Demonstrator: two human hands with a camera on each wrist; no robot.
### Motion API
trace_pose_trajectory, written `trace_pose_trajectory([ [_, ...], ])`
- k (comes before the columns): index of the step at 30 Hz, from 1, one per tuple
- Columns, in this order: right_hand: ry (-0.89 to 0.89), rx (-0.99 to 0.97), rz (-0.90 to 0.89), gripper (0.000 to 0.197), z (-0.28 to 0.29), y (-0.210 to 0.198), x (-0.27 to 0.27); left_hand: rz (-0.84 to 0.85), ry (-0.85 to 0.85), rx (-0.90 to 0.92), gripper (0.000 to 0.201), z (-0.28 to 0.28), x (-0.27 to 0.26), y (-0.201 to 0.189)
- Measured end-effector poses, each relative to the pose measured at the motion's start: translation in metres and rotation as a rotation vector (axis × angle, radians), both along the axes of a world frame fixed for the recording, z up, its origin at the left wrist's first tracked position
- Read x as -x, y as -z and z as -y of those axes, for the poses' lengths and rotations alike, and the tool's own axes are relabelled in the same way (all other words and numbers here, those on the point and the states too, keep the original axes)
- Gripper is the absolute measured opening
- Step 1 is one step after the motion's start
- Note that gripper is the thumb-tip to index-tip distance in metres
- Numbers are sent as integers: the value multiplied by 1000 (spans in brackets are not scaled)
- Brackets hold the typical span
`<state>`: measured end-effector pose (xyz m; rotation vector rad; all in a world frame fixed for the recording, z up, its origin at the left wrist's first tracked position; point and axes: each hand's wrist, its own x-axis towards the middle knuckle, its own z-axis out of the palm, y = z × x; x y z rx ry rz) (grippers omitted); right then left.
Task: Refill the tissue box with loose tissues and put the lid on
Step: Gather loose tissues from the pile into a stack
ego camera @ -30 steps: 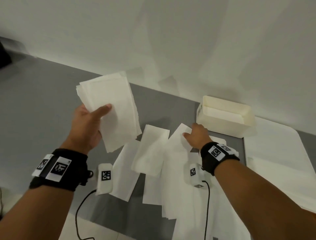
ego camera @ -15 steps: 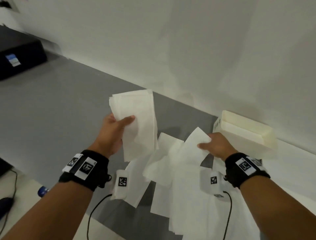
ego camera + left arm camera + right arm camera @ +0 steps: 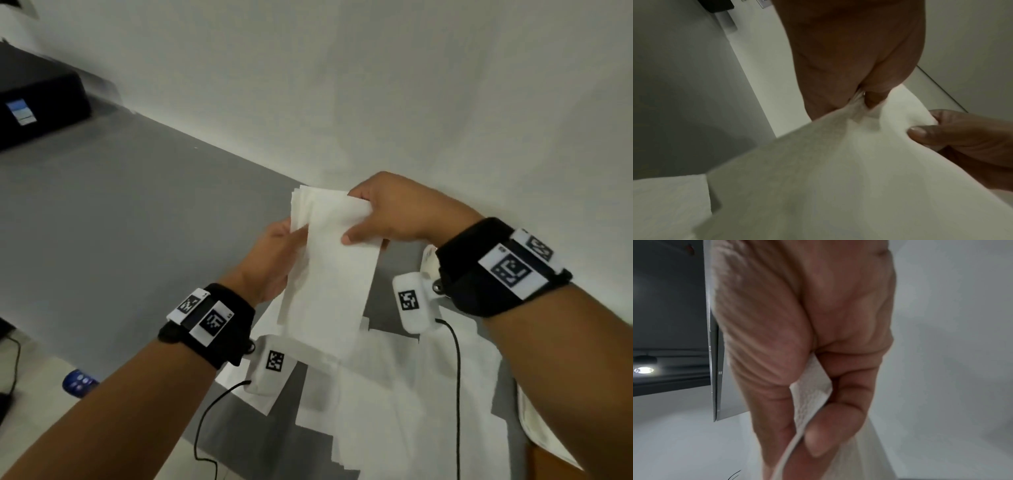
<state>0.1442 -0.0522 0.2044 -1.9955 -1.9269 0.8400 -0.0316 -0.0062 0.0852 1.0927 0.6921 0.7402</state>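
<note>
Head view, left grip [image 3: 274,260] and right grip [image 3: 394,212] holding tissue stack [image 3: 329,274], loose tissues [image 3: 394,394] beneath

The scene is viewed from head height, forward and down, with the grey table [image 3: 144,219] toward 10 o'clock. From each wrist the view is cast along the palm at very close range. The held tissues [image 3: 329,274] are shared by all three views; the right hand [image 3: 972,138] is also caught from the left wrist at 3 o'clock
</note>
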Motion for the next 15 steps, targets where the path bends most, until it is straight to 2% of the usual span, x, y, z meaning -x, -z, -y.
trace_pose_trajectory([
  [2, 22, 0, -13, 12, -10, 7, 6, 40, 24, 24, 51, 1, 5, -2],
  [4, 32, 3, -16, 14, -18, 13, 14, 135, 129, -8, 64, 1, 11, 0],
  [6, 17, -8, -26, 17, -25, 20, 20, 118, 122, -71, 55, 0, 17, 6],
  [8, 29, -55, -86, 25, -30, 27, 21, 47, -16, -82, 41, -5, 23, 15],
  [11, 255, -162, -356, 30, -33, 62, 2, 19, -158, -67, 33, -19, 45, 24],
  [12, 345, -194, -372, 27, -32, 81, -6, 5, -196, -67, 35, -24, 56, 25],
  [13, 392, -190, -280, 25, -31, 103, -14, -7, -230, -71, 38, -29, 66, 25],
  [15, 354, -11, -15, 30, -27, 153, -27, -35, -281, -80, 41, -38, 84, 25],
])
